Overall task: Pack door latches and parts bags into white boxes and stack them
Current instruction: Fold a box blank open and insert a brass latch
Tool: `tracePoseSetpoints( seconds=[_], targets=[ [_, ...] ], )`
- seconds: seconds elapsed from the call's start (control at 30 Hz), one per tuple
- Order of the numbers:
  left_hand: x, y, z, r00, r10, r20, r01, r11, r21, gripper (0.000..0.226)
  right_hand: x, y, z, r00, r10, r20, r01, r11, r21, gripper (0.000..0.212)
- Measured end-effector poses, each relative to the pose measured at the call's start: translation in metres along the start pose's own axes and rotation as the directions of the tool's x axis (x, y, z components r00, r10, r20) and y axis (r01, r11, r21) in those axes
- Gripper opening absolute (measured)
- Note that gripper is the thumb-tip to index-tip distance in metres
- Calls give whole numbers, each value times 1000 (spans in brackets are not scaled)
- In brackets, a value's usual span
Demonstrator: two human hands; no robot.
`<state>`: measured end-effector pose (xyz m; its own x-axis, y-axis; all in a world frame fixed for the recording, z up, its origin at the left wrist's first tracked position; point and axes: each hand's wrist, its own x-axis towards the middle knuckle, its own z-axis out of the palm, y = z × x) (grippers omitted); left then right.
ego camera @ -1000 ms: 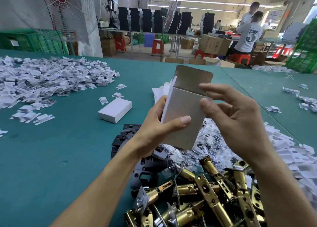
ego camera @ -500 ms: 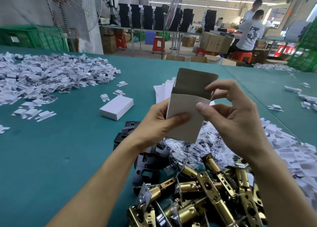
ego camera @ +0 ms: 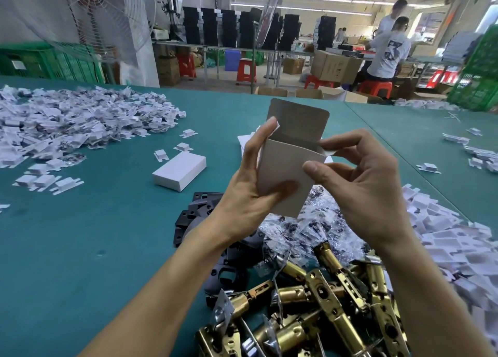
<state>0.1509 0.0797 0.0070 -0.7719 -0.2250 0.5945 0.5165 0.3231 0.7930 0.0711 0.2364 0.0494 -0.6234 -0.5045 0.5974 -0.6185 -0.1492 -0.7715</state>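
I hold an unfolded white box (ego camera: 285,173) upright above the table, its top flap raised and its mouth open. My left hand (ego camera: 250,184) grips its left side, thumb across the front. My right hand (ego camera: 361,184) pinches the small right side flap at the box's top corner. Below lie brass door latches (ego camera: 323,311) in a heap, clear parts bags (ego camera: 310,230) and black plates (ego camera: 199,216). A closed white box (ego camera: 180,171) lies on the green table (ego camera: 80,249) to the left.
Piles of small white folded cards lie at the far left (ego camera: 67,124) and along the right (ego camera: 444,238). Flat white box blanks (ego camera: 246,141) lie behind my hands. A fan (ego camera: 102,14) stands back left. A person in a white shirt (ego camera: 388,52) sits beyond.
The box has opened up from nearly flat into a tube. My right fingers have shifted up to the side flap, and my left fingers now reach the top left corner.
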Motion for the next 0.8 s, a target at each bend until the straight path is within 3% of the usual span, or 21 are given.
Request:
tracePoseSetpoints(
  seconds=[0.1, 0.2, 0.37, 0.43, 0.57, 0.63, 0.7, 0.77, 0.8],
  targets=[
    [-3, -2, 2, 999, -33, -24, 33, 999, -5, 85, -1, 3, 2, 1000, 3, 13, -3, 999, -37, 27],
    [-5, -6, 7, 978, -189, -90, 175, 974, -141, 80, -1, 6, 4, 1000, -13, 2, 13, 997, -75, 31],
    [-7, -15, 3, 901, -429, 56, 428, 863, -269, 72, -4, 10, 8, 1000, 19, 15, -18, 993, -116, 31],
    [-7, -18, 3, 894, -447, 41, 434, 837, -334, 60, -4, 10, 10, 999, 34, 22, -31, 991, -127, 31],
    [-3, -21, 4, 907, -393, -151, 322, 879, -352, 35, -3, 7, 1, 994, 106, 11, -106, 994, -2, 46],
    [-1, -19, 2, 898, -384, -217, 305, 896, -324, 29, -2, 12, -15, 986, 160, -52, -166, 974, -152, 35],
    [0, -16, 0, 891, -377, -252, 306, 910, -279, 25, 3, 27, -41, 959, 265, -101, -280, 826, -489, 21],
    [0, -12, 0, 893, -361, -268, 293, 919, -263, 22, 7, 44, -70, 874, 465, -141, -387, 491, -781, 23],
    [0, -11, 1, 900, -344, -266, 277, 925, -261, 21, 8, 53, -84, 820, 544, -177, -408, 341, -847, 23]
  ],
)
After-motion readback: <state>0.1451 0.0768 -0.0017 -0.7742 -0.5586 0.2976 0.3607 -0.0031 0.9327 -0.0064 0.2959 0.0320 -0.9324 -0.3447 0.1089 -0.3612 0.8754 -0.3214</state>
